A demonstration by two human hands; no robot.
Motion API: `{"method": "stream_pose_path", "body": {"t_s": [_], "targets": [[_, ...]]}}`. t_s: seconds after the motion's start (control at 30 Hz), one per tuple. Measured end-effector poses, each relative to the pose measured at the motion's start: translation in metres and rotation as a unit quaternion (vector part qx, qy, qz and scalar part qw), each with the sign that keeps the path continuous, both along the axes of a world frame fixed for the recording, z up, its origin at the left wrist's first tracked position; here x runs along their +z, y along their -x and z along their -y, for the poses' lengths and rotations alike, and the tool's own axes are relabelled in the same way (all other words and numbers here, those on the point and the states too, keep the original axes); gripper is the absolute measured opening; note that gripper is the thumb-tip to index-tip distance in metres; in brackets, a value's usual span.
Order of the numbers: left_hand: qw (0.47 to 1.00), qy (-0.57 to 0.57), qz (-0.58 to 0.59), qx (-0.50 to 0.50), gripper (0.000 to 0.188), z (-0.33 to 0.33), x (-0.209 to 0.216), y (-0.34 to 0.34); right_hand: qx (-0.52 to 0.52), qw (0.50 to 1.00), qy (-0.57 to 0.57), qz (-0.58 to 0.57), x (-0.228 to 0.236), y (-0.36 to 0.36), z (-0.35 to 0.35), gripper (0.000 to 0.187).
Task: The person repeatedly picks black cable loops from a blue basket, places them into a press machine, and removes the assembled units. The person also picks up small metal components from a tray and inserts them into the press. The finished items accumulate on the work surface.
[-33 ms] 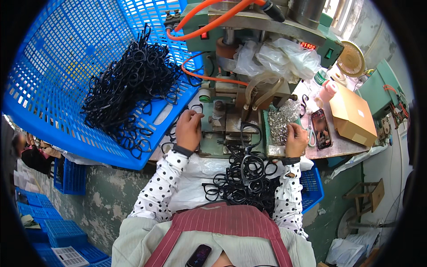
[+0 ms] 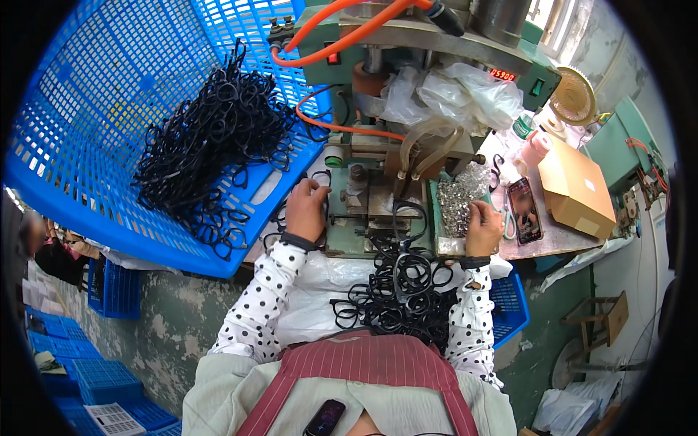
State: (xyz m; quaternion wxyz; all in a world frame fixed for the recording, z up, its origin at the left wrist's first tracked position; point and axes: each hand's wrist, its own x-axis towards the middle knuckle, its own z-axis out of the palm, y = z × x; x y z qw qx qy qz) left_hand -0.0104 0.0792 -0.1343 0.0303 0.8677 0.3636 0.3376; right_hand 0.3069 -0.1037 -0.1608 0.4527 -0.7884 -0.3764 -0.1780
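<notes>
My left hand (image 2: 306,211) is closed, fingers curled, beside the left edge of the green machine bed; what its fingers hold is hidden. Around it lie thin black loops that look like eyeglass frames (image 2: 321,174). At the right, my right hand (image 2: 483,229) pinches thumb and forefinger over a tray of small shiny metal parts (image 2: 452,211); anything between the fingertips is too small to make out. One black frame (image 2: 411,218) stands at the front of the machine's metal block (image 2: 396,201). Below it, a heap of black frames (image 2: 396,291) lies on white plastic in front of me.
A large blue basket (image 2: 240,265) with a black pile (image 2: 211,131) tilts at the left. The press (image 2: 367,80) carries orange hoses and plastic bags (image 2: 465,94). Right of the tray are scissors (image 2: 507,221), a phone (image 2: 525,211) and a cardboard box (image 2: 578,189).
My left hand has shifted very slightly to the left. My right hand and the things around it look the same.
</notes>
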Motion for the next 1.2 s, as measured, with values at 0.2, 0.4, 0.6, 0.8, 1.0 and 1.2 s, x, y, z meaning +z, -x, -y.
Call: {"method": "stream_pose_path", "body": {"t_s": [0.2,0.4,0.6,0.8,1.0,1.2], "targets": [[0.991,-0.017,-0.134,-0.006,0.041,-0.036,-0.035,0.020,0.004,1.000,-0.012,0.017,0.005,0.004,0.001,0.011],[0.990,-0.010,-0.116,-0.080,0.034,-0.042,-0.017,0.043,0.012,0.998,0.012,0.061,0.009,0.005,0.003,0.012],[0.985,-0.110,0.134,0.006,0.009,-0.020,0.018,0.030,0.128,0.981,-0.083,-0.124,0.047,0.037,-0.010,0.017],[0.949,0.032,0.314,-0.013,0.010,0.028,0.037,0.004,0.307,0.924,-0.092,-0.208,0.118,0.096,-0.013,0.018],[0.947,-0.145,0.202,-0.205,0.020,0.062,0.082,-0.011,0.305,0.910,-0.079,-0.270,0.115,0.114,-0.021,0.026],[0.934,-0.168,0.162,-0.271,0.043,0.075,0.089,-0.018,0.290,0.888,-0.107,-0.340,0.122,0.120,-0.036,0.044]]}}
